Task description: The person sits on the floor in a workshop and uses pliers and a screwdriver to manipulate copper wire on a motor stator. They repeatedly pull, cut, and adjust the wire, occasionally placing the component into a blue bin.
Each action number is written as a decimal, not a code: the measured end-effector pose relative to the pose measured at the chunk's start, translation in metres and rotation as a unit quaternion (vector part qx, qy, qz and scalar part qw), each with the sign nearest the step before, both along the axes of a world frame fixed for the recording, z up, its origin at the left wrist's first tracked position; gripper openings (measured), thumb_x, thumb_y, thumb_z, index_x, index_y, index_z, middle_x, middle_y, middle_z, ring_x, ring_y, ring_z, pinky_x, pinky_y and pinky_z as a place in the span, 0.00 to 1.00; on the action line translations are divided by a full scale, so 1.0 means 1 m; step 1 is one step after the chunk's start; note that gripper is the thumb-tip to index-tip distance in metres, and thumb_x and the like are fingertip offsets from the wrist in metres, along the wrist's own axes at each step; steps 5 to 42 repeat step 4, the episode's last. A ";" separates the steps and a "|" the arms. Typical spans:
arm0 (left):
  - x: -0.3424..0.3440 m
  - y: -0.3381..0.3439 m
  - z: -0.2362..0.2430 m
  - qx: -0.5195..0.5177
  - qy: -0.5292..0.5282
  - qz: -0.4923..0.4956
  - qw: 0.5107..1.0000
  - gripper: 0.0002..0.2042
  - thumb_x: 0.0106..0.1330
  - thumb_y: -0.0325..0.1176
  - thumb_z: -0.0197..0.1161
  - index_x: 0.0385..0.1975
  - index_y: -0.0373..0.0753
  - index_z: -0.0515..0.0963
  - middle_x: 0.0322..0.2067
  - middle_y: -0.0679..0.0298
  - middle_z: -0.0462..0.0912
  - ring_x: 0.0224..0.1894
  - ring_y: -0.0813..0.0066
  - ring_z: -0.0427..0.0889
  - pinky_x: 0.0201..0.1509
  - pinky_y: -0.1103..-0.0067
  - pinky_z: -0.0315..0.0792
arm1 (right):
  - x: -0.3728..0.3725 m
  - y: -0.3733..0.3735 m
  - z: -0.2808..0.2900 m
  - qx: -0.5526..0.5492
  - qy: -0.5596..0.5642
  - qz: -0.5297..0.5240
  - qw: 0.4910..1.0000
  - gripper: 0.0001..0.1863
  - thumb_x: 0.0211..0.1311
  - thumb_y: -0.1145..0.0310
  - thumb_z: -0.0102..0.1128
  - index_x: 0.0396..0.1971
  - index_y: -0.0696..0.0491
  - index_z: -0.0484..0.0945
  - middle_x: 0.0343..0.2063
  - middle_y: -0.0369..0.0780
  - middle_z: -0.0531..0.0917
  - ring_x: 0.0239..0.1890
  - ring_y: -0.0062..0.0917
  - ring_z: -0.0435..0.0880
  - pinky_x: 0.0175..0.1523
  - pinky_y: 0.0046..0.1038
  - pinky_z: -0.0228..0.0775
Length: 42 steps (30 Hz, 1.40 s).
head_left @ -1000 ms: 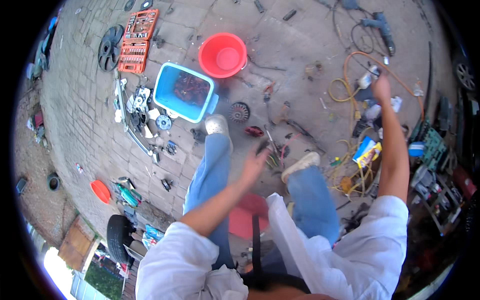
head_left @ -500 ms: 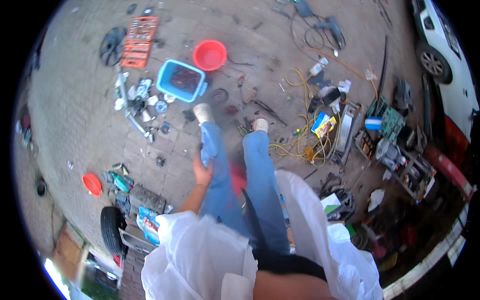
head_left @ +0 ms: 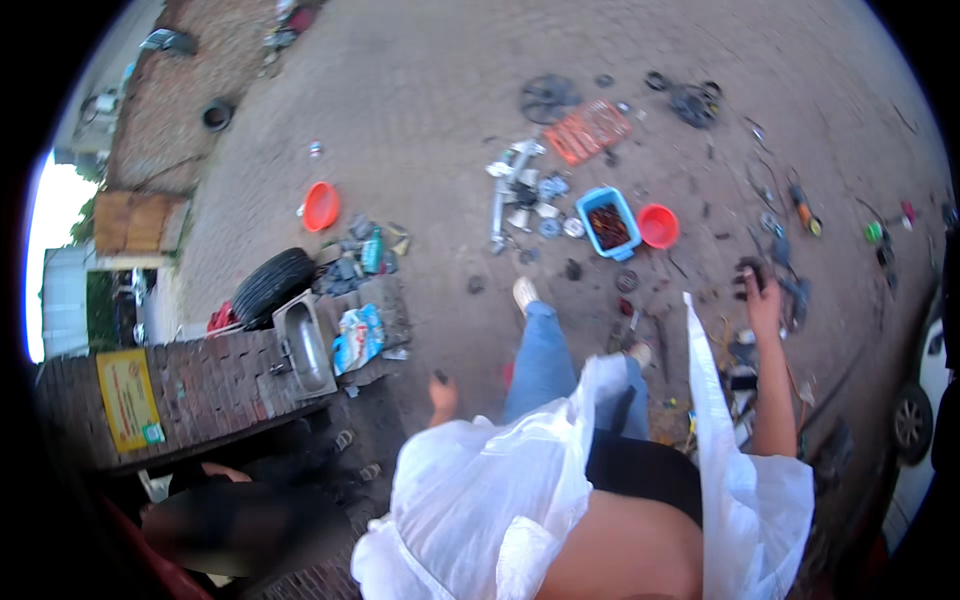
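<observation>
My right hand [head_left: 757, 285] is held out to the right at the end of a raised forearm. Its fingers look blackened and spread apart, with nothing plain in them. My left hand [head_left: 442, 397] hangs low beside my leg; its fingers are dark, small and blurred, so their grip does not show. Ahead on the paving stand a blue basin [head_left: 628, 243] with dark reddish-brown contents and a red basin [head_left: 658, 227] touching its right side. An orange tool case [head_left: 588, 132] lies open beyond them. Neither hand touches these.
Metal parts [head_left: 522, 190] lie left of the basin. At left are a tyre [head_left: 272, 287], a metal sink [head_left: 303, 345], an orange-red bowl [head_left: 321, 206] and a brick wall [head_left: 225, 390]. A blurred person [head_left: 260, 510] is at lower left. Cables and tools litter the right, near a white car [head_left: 915, 430].
My view has swung left, bringing the wall, sink and person in. The left hand has come away from my trouser leg; the right hand has come into view, raised.
</observation>
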State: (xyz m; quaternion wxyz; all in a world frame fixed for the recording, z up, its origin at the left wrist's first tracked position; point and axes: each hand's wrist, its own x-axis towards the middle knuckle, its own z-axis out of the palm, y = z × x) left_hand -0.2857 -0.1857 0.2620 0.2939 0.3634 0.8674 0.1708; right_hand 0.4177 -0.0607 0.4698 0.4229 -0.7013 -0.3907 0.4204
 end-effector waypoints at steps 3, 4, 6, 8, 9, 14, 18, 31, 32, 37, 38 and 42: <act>0.008 -0.050 0.038 -0.091 -0.004 -0.018 0.996 0.30 0.57 0.37 0.63 0.57 0.27 0.66 0.53 0.40 0.72 0.59 0.48 0.70 0.62 0.69 0.63 | -0.069 0.027 -0.041 -0.013 -0.167 0.227 0.960 0.16 0.58 0.70 0.54 0.45 0.60 0.74 0.35 0.47 0.82 0.38 0.32 0.82 0.43 0.33 0.72; 0.006 -0.034 0.025 -0.073 -0.025 -0.007 0.997 0.30 0.57 0.37 0.63 0.57 0.27 0.66 0.53 0.40 0.72 0.59 0.48 0.70 0.62 0.69 0.63 | -0.073 0.021 -0.089 -0.010 -0.266 0.319 0.910 0.19 0.54 0.71 0.55 0.48 0.58 0.74 0.39 0.49 0.82 0.45 0.37 0.80 0.51 0.38 0.68; 0.006 -0.034 0.025 -0.073 -0.025 -0.007 0.997 0.30 0.57 0.37 0.63 0.57 0.27 0.66 0.53 0.40 0.72 0.59 0.48 0.70 0.62 0.69 0.63 | -0.073 0.021 -0.089 -0.010 -0.266 0.319 0.910 0.19 0.54 0.71 0.55 0.48 0.58 0.74 0.39 0.49 0.82 0.45 0.37 0.80 0.51 0.38 0.68; 0.006 -0.034 0.025 -0.073 -0.025 -0.007 0.997 0.30 0.57 0.37 0.63 0.57 0.27 0.66 0.53 0.40 0.72 0.59 0.48 0.70 0.62 0.69 0.63 | -0.073 0.021 -0.089 -0.010 -0.266 0.319 0.910 0.19 0.54 0.71 0.55 0.48 0.58 0.74 0.39 0.49 0.82 0.45 0.37 0.80 0.51 0.38 0.68; 0.006 -0.034 0.025 -0.073 -0.025 -0.007 0.997 0.30 0.57 0.37 0.63 0.57 0.27 0.66 0.53 0.40 0.72 0.59 0.48 0.70 0.62 0.69 0.63 | -0.073 0.021 -0.089 -0.010 -0.266 0.319 0.910 0.19 0.54 0.71 0.55 0.48 0.58 0.74 0.39 0.49 0.82 0.45 0.37 0.80 0.51 0.38 0.68; 0.006 -0.034 0.025 -0.073 -0.025 -0.007 0.997 0.30 0.57 0.37 0.63 0.57 0.27 0.66 0.53 0.40 0.72 0.59 0.48 0.70 0.62 0.69 0.63 | -0.073 0.021 -0.089 -0.010 -0.266 0.319 0.910 0.19 0.54 0.71 0.55 0.48 0.58 0.74 0.39 0.49 0.82 0.45 0.37 0.80 0.51 0.38 0.68; 0.006 -0.034 0.025 -0.073 -0.025 -0.007 0.997 0.30 0.57 0.37 0.63 0.57 0.27 0.66 0.53 0.40 0.72 0.59 0.48 0.70 0.62 0.69 0.63 | -0.073 0.021 -0.089 -0.010 -0.266 0.319 0.910 0.19 0.54 0.71 0.55 0.48 0.58 0.74 0.39 0.49 0.82 0.45 0.37 0.80 0.51 0.38 0.68; 0.006 -0.034 0.025 -0.073 -0.025 -0.007 0.997 0.30 0.57 0.37 0.63 0.57 0.27 0.66 0.53 0.40 0.72 0.59 0.48 0.70 0.62 0.69 0.63 | -0.073 0.021 -0.089 -0.010 -0.266 0.319 0.910 0.19 0.54 0.71 0.55 0.48 0.58 0.74 0.39 0.49 0.82 0.45 0.37 0.80 0.51 0.38 0.68; 0.006 -0.034 0.025 -0.073 -0.025 -0.007 0.997 0.30 0.57 0.37 0.63 0.57 0.27 0.66 0.53 0.40 0.72 0.59 0.48 0.70 0.62 0.69 0.63 | -0.073 0.021 -0.089 -0.010 -0.266 0.319 0.910 0.19 0.54 0.71 0.55 0.48 0.58 0.74 0.39 0.49 0.82 0.45 0.37 0.80 0.51 0.38 0.68; 0.006 -0.034 0.025 -0.073 -0.025 -0.007 0.997 0.30 0.57 0.37 0.63 0.57 0.27 0.66 0.53 0.40 0.72 0.59 0.48 0.70 0.62 0.69 0.63 | -0.073 0.021 -0.089 -0.010 -0.266 0.319 0.910 0.19 0.54 0.71 0.55 0.48 0.58 0.74 0.39 0.49 0.82 0.45 0.37 0.80 0.51 0.38 0.68; 0.006 -0.034 0.025 -0.073 -0.025 -0.007 0.997 0.30 0.57 0.37 0.63 0.57 0.27 0.66 0.53 0.40 0.72 0.59 0.48 0.70 0.62 0.69 0.63 | -0.073 0.021 -0.089 -0.010 -0.266 0.319 0.910 0.19 0.54 0.71 0.55 0.48 0.58 0.74 0.39 0.49 0.82 0.45 0.37 0.80 0.51 0.38 0.68; 0.006 -0.034 0.025 -0.073 -0.025 -0.007 0.997 0.30 0.57 0.37 0.63 0.57 0.27 0.66 0.53 0.40 0.72 0.59 0.48 0.70 0.62 0.69 0.63 | -0.073 0.021 -0.089 -0.010 -0.266 0.319 0.910 0.19 0.54 0.71 0.55 0.48 0.58 0.74 0.39 0.49 0.82 0.45 0.37 0.80 0.51 0.38 0.68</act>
